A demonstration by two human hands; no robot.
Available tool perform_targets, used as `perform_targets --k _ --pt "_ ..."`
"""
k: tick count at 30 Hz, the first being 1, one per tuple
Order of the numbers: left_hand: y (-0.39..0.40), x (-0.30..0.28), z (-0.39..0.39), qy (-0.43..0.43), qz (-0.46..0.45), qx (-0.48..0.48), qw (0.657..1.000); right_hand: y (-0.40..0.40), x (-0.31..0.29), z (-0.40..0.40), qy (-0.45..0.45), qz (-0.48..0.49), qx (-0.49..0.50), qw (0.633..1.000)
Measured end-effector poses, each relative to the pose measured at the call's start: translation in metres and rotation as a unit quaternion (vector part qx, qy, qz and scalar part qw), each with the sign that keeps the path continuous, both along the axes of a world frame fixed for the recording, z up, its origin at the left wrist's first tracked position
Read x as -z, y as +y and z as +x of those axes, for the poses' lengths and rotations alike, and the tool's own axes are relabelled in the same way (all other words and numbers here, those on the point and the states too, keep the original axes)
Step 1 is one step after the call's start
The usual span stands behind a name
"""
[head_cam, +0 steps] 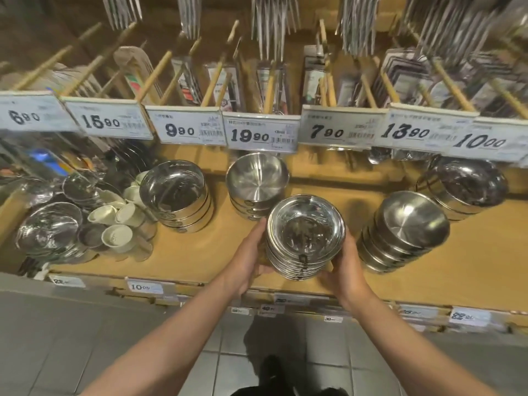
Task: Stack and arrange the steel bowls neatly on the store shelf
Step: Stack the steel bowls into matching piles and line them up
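Both hands clamp a stack of steel bowls (305,238) at the front of the wooden shelf (185,252), left hand (251,261) cupping one side, right hand (347,267) the other, another bowl stack (257,181) just behind.

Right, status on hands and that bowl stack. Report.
Left hand and right hand grip the bowl stack from either side, near the shelf front edge. Another stack close behind. Tilted stack to its right.

bowl stack (305,238) | shiny steel, nested upright | shelf (185,252) front edge
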State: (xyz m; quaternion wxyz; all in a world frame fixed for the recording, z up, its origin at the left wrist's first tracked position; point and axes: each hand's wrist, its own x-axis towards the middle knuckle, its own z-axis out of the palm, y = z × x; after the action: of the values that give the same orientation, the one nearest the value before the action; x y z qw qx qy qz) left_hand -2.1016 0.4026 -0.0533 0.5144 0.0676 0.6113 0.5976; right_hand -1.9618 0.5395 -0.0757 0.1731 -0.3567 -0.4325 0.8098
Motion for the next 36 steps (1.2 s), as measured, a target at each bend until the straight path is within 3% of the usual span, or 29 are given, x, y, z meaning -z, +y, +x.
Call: perform_targets --k 9,17,25,36 --pt "-0.03 -0.045 0.026 0.014 0.01 -0.028 0.999 -0.026 -0.048 0.025 0.012 0.06 -0.033 0.998" --pt "-0.015 -0.093 0.095 0.032 0.035 -0.018 0.999 -0.024 -0.105 0.106 -0.006 0.06 -0.01 0.998" --pt "0.023 -0.124 0.205 0.063 0.038 0.081 0.994 -0.003 -0.135 0.221 -0.048 0.068 0.073 0.994" --pt "0.117 -0.114 0.302 0.058 0.036 0.17 0.983 0.06 -0.139 0.337 -0.062 0.065 0.144 0.986"
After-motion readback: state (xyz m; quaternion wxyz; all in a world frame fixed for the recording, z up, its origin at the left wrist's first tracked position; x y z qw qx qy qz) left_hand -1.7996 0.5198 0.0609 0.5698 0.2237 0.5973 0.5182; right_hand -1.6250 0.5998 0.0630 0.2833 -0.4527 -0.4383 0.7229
